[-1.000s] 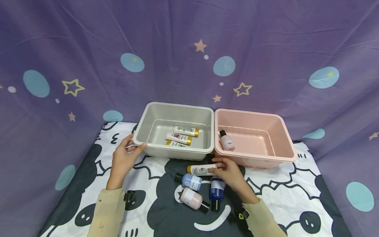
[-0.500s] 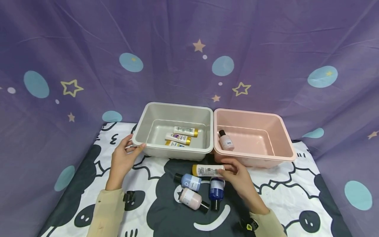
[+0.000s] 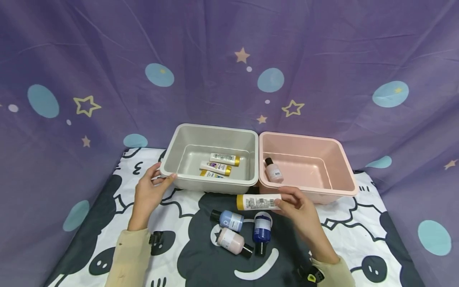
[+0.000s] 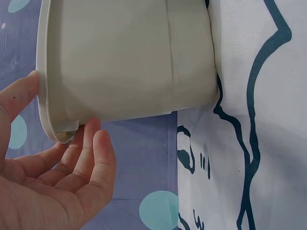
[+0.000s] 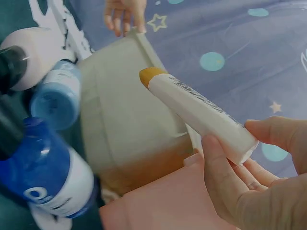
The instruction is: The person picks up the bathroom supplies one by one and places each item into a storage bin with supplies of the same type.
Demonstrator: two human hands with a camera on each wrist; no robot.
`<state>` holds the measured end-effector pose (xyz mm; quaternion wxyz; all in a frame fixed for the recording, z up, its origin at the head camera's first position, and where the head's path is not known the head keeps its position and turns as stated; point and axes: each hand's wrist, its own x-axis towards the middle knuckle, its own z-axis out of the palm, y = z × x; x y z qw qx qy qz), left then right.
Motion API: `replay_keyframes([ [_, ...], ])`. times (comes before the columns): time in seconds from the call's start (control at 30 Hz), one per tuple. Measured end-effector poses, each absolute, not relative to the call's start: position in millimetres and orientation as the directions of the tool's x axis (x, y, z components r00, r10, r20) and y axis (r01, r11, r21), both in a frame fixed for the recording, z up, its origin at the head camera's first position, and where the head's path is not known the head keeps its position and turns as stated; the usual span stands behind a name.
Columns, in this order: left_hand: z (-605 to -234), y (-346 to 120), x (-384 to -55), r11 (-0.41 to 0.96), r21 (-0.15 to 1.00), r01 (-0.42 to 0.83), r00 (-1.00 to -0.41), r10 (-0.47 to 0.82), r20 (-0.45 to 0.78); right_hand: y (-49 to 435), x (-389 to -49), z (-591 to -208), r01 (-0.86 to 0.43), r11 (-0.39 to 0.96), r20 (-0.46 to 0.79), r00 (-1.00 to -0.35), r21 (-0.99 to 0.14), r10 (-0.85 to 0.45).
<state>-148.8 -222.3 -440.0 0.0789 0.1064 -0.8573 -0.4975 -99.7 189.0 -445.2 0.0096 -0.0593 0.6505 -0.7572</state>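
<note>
My right hand (image 3: 299, 211) pinches a white tube (image 5: 196, 110) with a gold cap by its end, thumb on one side and fingers on the other. The tube is held up in front of the bins, its cap pointing left. My left hand (image 3: 152, 193) grips the front left corner of the grey plastic bin (image 3: 208, 183). In the left wrist view the thumb (image 4: 21, 93) lies on the rim and the fingers reach under it. Several similar tubes, among them a white tube (image 3: 225, 159), lie inside the grey bin.
A pink bin (image 3: 308, 191) adjoins the grey one and holds a pale pink bottle (image 3: 275, 172). On the sheep-print cloth (image 3: 344, 235) lie a light blue bottle (image 3: 231, 221), another pale pink bottle (image 3: 231, 240) and a dark blue bottle (image 3: 262, 230). A purple curtain (image 3: 215, 99) hangs behind.
My right hand has lifted the white tube and moved it to the right, away from above the light blue bottle. The left hand and both bins stay put.
</note>
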Motion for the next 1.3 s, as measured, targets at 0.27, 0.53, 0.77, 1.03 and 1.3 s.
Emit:
replay_keyframes([
  [0.27, -440.9, -223.4, -148.7, 0.487, 0.868, -0.1, -0.966, -0.256, 0.033, 186.1, -116.3, -417.6, -0.124, -0.143, 0.134, -0.989, -0.982, -0.064],
  [0.53, -440.9, -224.1, -148.8, 0.484, 0.87, -0.091, -0.966, -0.254, 0.04, 174.5, -151.9, -381.2, -0.146, -0.129, 0.153, -0.987, -0.981, -0.047],
  [0.77, -442.0, -224.1, -149.8, 0.491, 0.867, -0.091, -0.967, -0.252, 0.041, 151.9, -200.6, -348.6, -0.116, -0.176, 0.136, -0.985, -0.978, -0.103],
  [1.03, -440.8, -226.3, -150.5, 0.495, 0.865, -0.081, -0.968, -0.246, 0.051, 114.3, -265.9, -335.3, -0.057, -0.228, 0.095, -0.982, -0.972, -0.16],
  [1.3, -442.8, -225.9, -149.7, 0.486, 0.87, -0.084, -0.967, -0.25, 0.047, 79.4, -307.6, -361.4, 0.046, -0.191, -0.015, -0.987, -0.98, -0.163],
])
